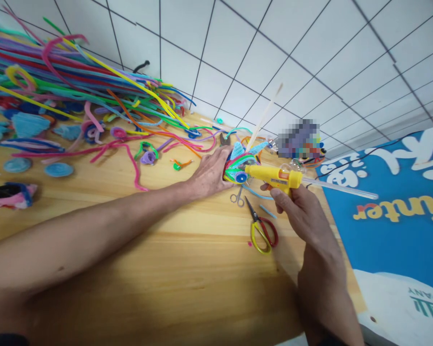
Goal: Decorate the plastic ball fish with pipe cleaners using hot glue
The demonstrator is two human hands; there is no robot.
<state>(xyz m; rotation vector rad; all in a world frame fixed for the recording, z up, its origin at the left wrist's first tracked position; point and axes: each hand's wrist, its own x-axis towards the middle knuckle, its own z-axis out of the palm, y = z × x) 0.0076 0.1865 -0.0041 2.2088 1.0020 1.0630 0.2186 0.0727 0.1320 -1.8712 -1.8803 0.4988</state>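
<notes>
Fuzzy-wire piece (241, 166), one: multicoloured, with blue fins and a round blue disc. Location: at the left hand, before the glue gun's nozzle, toward the wall side of the tabletop (140, 288). Handling, as judged: light; soft and springy outside, with bendable wire within; not slippery, but easily crushed, its glued joints perhaps weak. Best hold: the broad body on the side away from the nozzle, lightly, clear of fins and disc.

Left hand (210, 177), one: curled round the body's near side, thumb below, fingers above; fingertips partly hidden.

Right hand (299, 206), one: closed round the grip of the glue gun (274, 177), yellow. Handling, as judged: stiff plastic, modest weight, tip probably hot; hold by the grip only. Nozzle close to the piece; contact cannot be told.

Glue stick (341, 187), one: clear, slender, projecting from the gun's rear; likely smooth and somewhat flexible.

Scissors (261, 230), one pair: red and yellow handles, lying between the two forearms.
</notes>
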